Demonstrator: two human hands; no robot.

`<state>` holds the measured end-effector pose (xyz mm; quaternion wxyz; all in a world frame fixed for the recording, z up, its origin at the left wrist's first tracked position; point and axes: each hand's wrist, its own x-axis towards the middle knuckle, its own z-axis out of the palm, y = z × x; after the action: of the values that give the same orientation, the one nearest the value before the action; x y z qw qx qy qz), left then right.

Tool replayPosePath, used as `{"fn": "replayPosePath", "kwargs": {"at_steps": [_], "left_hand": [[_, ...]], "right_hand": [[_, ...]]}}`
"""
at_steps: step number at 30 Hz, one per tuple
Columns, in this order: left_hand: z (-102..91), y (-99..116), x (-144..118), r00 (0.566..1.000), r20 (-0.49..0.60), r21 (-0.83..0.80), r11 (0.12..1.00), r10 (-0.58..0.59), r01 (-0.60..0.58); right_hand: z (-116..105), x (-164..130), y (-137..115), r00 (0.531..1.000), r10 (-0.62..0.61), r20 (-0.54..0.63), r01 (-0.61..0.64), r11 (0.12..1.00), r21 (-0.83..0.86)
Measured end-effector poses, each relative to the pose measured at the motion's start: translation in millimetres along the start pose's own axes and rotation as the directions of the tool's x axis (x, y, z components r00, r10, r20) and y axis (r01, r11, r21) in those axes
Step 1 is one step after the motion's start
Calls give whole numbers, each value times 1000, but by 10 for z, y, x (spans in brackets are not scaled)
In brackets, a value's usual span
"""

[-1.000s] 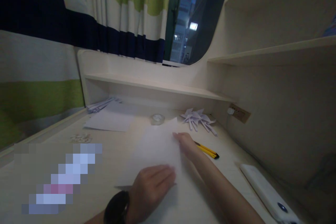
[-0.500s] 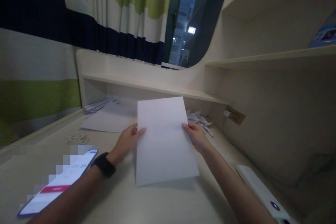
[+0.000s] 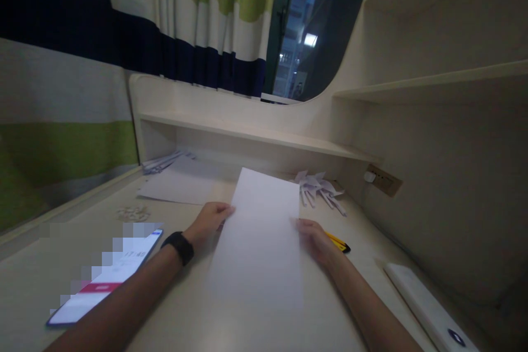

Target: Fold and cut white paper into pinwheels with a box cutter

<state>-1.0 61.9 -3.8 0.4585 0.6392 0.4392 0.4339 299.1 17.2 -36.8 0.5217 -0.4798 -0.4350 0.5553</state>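
A blank white sheet of paper (image 3: 259, 236) lies nearly flat over the middle of the pale desk (image 3: 198, 319), its far end slightly raised. My left hand (image 3: 209, 220), with a black watch on the wrist, holds the sheet's left edge. My right hand (image 3: 315, 239) grips the right edge. Both hands sit about halfway along the sheet.
A lit phone (image 3: 105, 278) lies at the left. More white sheets (image 3: 181, 187) and folded paper strips (image 3: 160, 162) lie at the back left, folded paper shapes (image 3: 319, 187) at the back right. A yellow utility knife (image 3: 338, 241) and a white flat device (image 3: 429, 308) lie on the right.
The sheet, held upright half a second ago, has been lowered toward the desk. One second ago it lay flat under both hands.
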Motion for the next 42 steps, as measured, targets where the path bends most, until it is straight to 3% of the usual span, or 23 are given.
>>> {"fn": "replayPosePath", "kwargs": {"at_steps": [3, 8, 12, 16, 18, 21, 24, 27, 30, 33, 36, 39, 42], "left_hand": [[-17, -70, -42, 995, 103, 28, 1000, 8, -11], [-14, -217, -9, 974, 217, 344, 929, 63, -137], [0, -301, 63, 981, 159, 457, 873, 111, -172], [64, -320, -20, 984, 57, 567, 805, 171, -173], [129, -309, -126, 975, 77, 642, 737, 210, -210], [239, -303, -287, 957, 173, 830, 489, 233, -269], [302, -348, -363, 956, 215, 895, 351, 201, -275], [296, -429, -345, 948, 254, 890, 338, 191, -306], [261, -488, -302, 936, 283, 865, 367, 209, -343], [254, -482, -292, 932, 242, 868, 369, 270, -332], [283, -422, -303, 930, 171, 894, 345, 326, -286], [311, -372, -305, 939, 143, 914, 322, 314, -247], [318, -378, -302, 924, 189, 911, 292, 333, -291]], "right_hand": [[16, -12, 15, 998, 19, 64, -24, 997, 79], [131, -21, 51, 995, 83, 49, -92, 969, 230], [200, -12, 100, 993, 68, -94, -44, 970, 239], [210, 26, 147, 954, 20, -300, 51, 973, 227], [201, 48, 171, 933, -13, -359, 98, 971, 219], [195, 60, 202, 897, -85, -433, 154, 980, 126], [227, 20, 197, 854, -292, -430, 239, 955, -174], [293, -64, 161, 827, -510, -237, 331, 782, -527], [352, -140, 151, 822, -568, 37, 394, 521, -757], [394, -183, 186, 813, -507, 287, 441, 214, -872], [449, -218, 212, 843, -388, 373, 403, -6, -915], [519, -259, 201, 870, -263, 417, 399, -123, -909], [581, -301, 174, 865, -163, 475, 448, -179, -876]]}}
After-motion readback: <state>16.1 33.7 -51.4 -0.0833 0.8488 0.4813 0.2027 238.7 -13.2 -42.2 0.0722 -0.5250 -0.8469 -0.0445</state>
